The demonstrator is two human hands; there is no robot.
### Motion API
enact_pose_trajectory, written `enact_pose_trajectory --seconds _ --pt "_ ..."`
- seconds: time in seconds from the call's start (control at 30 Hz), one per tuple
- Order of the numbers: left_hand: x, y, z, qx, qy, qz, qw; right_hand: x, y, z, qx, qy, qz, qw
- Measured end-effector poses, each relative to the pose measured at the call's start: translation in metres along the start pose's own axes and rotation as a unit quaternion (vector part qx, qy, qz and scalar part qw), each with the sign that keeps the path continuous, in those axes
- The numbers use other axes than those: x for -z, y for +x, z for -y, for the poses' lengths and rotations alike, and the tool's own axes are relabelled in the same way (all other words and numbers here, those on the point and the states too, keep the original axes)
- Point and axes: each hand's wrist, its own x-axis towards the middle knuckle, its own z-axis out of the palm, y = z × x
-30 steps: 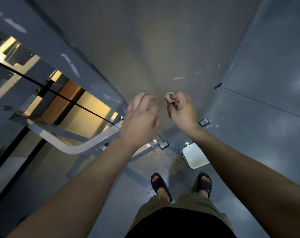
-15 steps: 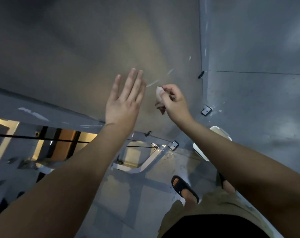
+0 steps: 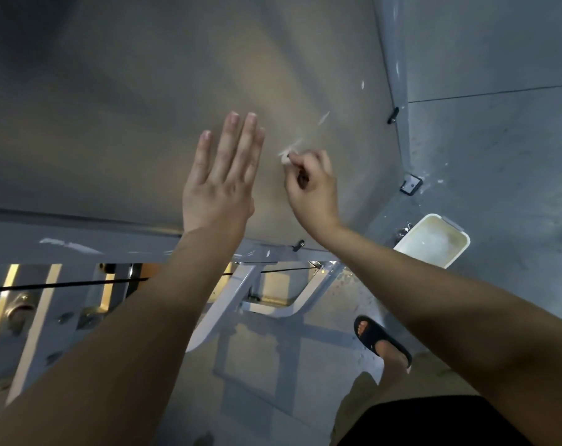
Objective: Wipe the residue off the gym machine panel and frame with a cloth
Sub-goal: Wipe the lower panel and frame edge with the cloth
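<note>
While the left hand [image 3: 220, 185] lies flat and open against the grey panel [image 3: 144, 107], its fingers straight, the right hand [image 3: 312, 188] pinches one small white cloth [image 3: 286, 158] against that panel just beside it. Three pale residue streaks [image 3: 324, 118] mark the panel near the cloth, and one smear [image 3: 69, 244] marks the frame [image 3: 128, 249] below. One white tub [image 3: 460, 249] stands on the floor near one sandalled foot [image 3: 381, 341].

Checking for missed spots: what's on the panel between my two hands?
In the head view, only bare panel separates the left hand from the right hand pinching the cloth; no residue shows there.
</note>
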Motion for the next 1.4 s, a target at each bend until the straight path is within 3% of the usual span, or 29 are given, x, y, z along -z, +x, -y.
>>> enact_pose_trajectory --seconds 0.1,0.23,0.4,0.57,0.73,0.8,0.9,0.93,1.0,1.1,1.13,1.27,1.33,1.4 --pt "-0.003 -0.001 -0.001 -0.007 0.012 -0.007 1.0 0.007 0.007 -0.001 0.031 -0.023 0.026 0.999" --pt "-0.004 0.0 -0.002 -0.008 0.016 -0.004 1.0 0.009 0.035 0.009 0.01 -0.012 -0.053 0.998" --pt "-0.005 0.0 -0.004 -0.005 0.019 0.001 1.0 0.012 0.006 0.007 0.104 -0.051 0.083 0.99" --pt "-0.004 0.0 -0.004 -0.006 0.008 0.003 1.0 0.014 0.03 0.025 0.067 -0.01 -0.028 0.997" --pt "-0.002 -0.002 -0.005 -0.01 0.011 0.004 1.0 0.012 0.007 0.013 0.149 -0.06 0.086 0.983" --pt "-0.005 -0.001 -0.003 -0.003 0.005 0.008 1.0 0.014 0.022 0.013 0.112 -0.055 0.051 0.991" --pt "-0.006 0.001 -0.002 -0.002 0.004 0.016 1.0 0.015 0.053 0.011 -0.022 -0.029 -0.099 0.994" --pt "-0.005 0.001 -0.003 -0.003 0.004 0.018 1.0 0.014 0.055 0.009 -0.042 -0.023 -0.113 0.992" --pt "-0.004 0.001 -0.005 -0.005 0.0 0.02 1.0 0.008 0.034 0.011 -0.016 -0.026 -0.056 0.998" --pt "-0.005 0.001 -0.004 0.002 0.0 0.021 1.0 0.009 0.008 0.01 0.103 -0.04 0.08 0.991" --pt "-0.005 0.001 -0.003 0.003 -0.004 0.026 1.0 0.012 0.017 0.011 0.105 -0.042 0.072 0.991" --pt "-0.003 0.003 -0.005 0.005 -0.01 0.037 0.999 0.013 0.055 0.024 0.01 -0.016 -0.086 0.996" --pt "-0.002 0.002 -0.007 0.007 -0.007 0.034 0.999 0.007 0.036 0.025 0.033 -0.016 -0.044 0.998" --pt "-0.003 0.002 -0.008 0.008 -0.003 0.031 0.999 0.011 0.017 0.022 0.112 -0.037 0.055 0.991"
